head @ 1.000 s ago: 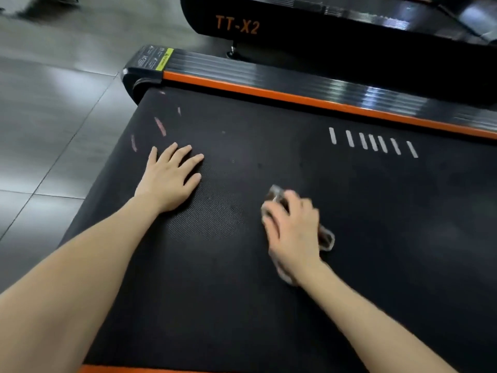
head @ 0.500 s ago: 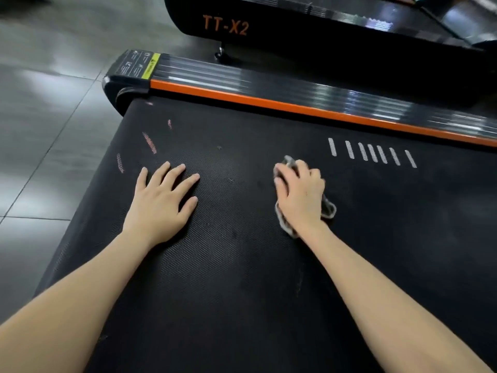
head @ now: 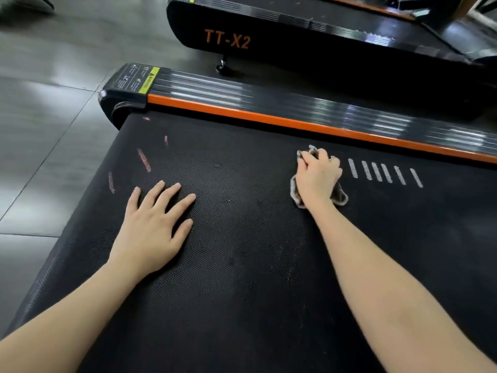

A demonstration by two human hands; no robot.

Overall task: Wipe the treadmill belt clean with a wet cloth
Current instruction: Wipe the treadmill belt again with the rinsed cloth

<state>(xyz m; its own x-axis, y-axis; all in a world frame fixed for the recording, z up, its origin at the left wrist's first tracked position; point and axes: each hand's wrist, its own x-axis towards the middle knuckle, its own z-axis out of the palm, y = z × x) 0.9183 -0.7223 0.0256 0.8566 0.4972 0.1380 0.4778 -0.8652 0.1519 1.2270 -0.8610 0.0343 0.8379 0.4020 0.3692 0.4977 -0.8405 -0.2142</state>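
While our left hand [head: 150,227] lies flat on the belt [head: 242,265] with fingers spread wide and nothing under them but the textured black surface, our right hand [head: 318,177] is curled down over the cloth [head: 340,196], a scrunched grey rag pressed against the belt. Bits of it poke out past the knuckles and beside the wrist, so the grip looks closed around it.

The cloth sits toward the far side of the belt, near the orange strip [head: 295,125] that runs along that edge, with a narrow band of belt between them. Just right of the hand there's a row of white dashes [head: 384,173], close but not touching the rag.

Over by the left end we've got a few pinkish marks [head: 144,160], just beyond our left fingertips and near where the belt curves down at the end cap [head: 126,87]. Past that edge it's grey floor tile [head: 40,130].

Loads of open belt between the two hands and toward us. A second treadmill [head: 269,41] marked TT-X2 stands beyond the side rail [head: 269,98].
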